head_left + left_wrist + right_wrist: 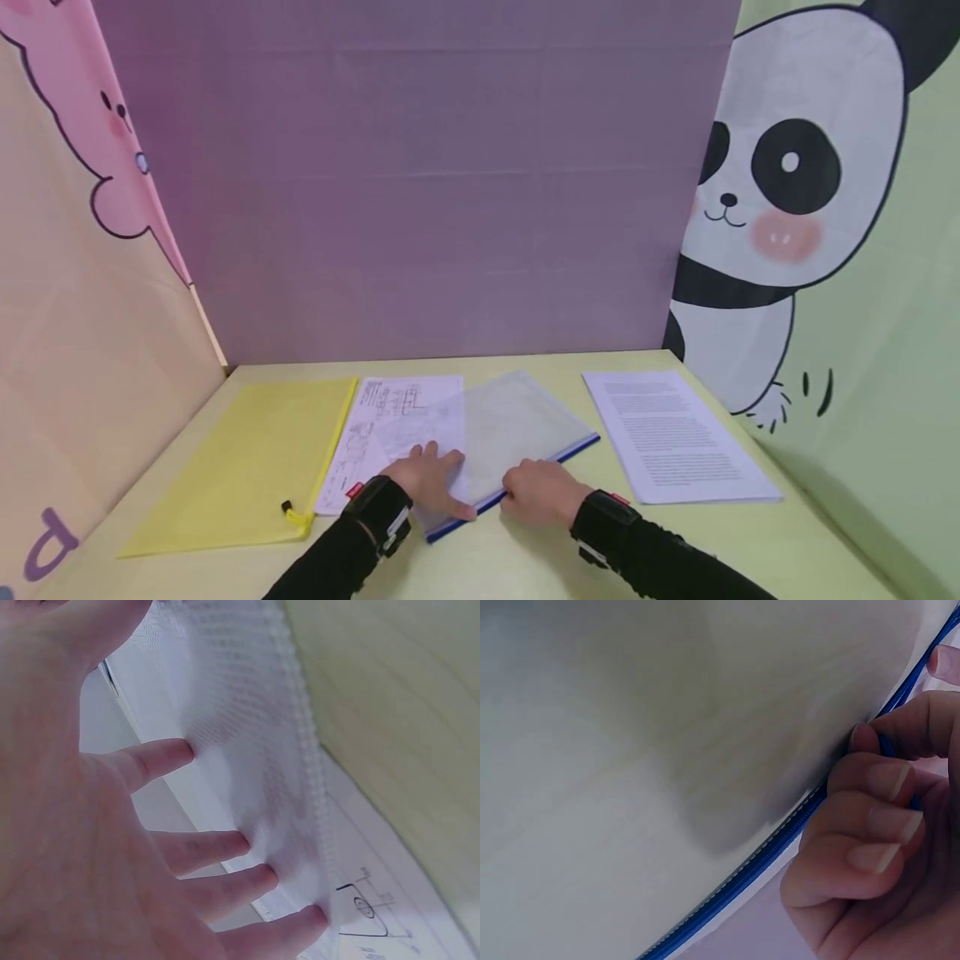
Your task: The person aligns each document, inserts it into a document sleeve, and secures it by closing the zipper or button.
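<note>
A translucent mesh pouch (510,425) with a blue zipper (577,450) lies at the middle of the table, partly over a white sheet of line drawings (390,408). My left hand (427,482) rests flat on the pouch's near left corner. In the left wrist view its fingers (217,847) are straight and spread against the mesh (232,712), with the drawing sheet (375,907) underneath. My right hand (536,492) is on the zipper edge just to the right. The right wrist view shows its fingers (870,825) curled and pinching the blue zipper (742,877).
A yellow zip pouch (240,458) lies flat at the left. A stack of printed pages (675,437) sits at the right. The pale table (750,542) is walled by a purple backdrop (420,183) and cartoon cloth panels on both sides.
</note>
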`<state>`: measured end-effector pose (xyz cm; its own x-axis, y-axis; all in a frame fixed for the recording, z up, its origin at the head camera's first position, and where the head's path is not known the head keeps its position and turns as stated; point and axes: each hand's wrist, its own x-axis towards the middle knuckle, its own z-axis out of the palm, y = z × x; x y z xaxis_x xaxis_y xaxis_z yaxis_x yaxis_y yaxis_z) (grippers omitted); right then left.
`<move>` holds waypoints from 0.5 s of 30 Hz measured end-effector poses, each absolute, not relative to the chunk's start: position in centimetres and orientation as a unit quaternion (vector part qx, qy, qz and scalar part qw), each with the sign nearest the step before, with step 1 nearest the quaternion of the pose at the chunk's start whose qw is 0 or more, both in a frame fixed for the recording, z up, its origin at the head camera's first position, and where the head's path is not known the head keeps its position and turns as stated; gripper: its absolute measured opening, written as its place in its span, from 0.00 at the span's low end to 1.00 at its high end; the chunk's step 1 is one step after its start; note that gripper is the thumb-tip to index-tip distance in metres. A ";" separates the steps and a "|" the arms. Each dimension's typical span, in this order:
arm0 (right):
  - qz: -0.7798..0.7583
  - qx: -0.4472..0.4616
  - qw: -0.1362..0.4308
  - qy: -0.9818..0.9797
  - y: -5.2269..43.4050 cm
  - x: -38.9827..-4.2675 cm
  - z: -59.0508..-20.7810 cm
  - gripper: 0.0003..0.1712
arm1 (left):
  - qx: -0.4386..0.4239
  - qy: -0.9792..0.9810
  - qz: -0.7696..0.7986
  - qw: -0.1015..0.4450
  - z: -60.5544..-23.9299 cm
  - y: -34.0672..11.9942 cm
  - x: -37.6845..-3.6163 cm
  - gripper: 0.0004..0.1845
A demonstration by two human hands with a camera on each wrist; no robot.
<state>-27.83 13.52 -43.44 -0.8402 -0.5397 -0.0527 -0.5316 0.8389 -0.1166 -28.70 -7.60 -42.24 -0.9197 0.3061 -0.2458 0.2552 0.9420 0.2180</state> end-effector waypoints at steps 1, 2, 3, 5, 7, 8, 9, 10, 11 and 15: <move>-0.048 -0.280 0.043 0.958 13.5 -27.8 -43.4 0.12 | 0.144 0.976 0.090 0.139 -42.2 -7.6 -28.7 0.50; -0.048 -0.281 0.041 0.958 13.5 -27.9 -43.4 0.12 | 0.145 0.976 0.089 0.137 -42.3 -7.6 -28.7 0.50; -0.045 -0.281 0.041 0.958 13.5 -27.9 -43.4 0.12 | 0.145 0.976 0.088 0.136 -42.2 -7.6 -28.7 0.50; -0.041 -0.281 0.038 0.958 13.5 -27.9 -43.4 0.12 | 0.146 0.977 0.088 0.132 -42.3 -7.6 -28.7 0.50; -0.039 -0.279 0.036 0.959 13.5 -28.0 -43.3 0.12 | 0.147 0.977 0.089 0.129 -42.3 -7.6 -28.7 0.50; -0.037 -0.277 0.035 0.959 13.4 -28.0 -43.3 0.12 | 0.147 0.977 0.089 0.129 -42.3 -7.6 -28.7 0.50; -0.036 -0.274 0.036 0.960 13.4 -28.0 -43.3 0.11 | 0.148 0.977 0.088 0.128 -42.3 -7.6 -28.8 0.50; -0.036 -0.273 0.035 0.961 13.4 -28.0 -43.3 0.11 | 0.149 0.977 0.087 0.127 -42.3 -7.6 -28.8 0.50; -0.036 -0.271 0.035 0.961 13.4 -28.0 -43.4 0.11 | 0.149 0.977 0.087 0.128 -42.3 -7.6 -28.8 0.50; -0.040 -0.270 0.038 0.961 13.5 -28.1 -43.5 0.11 | 0.152 0.976 0.084 0.128 -42.3 -7.6 -28.8 0.51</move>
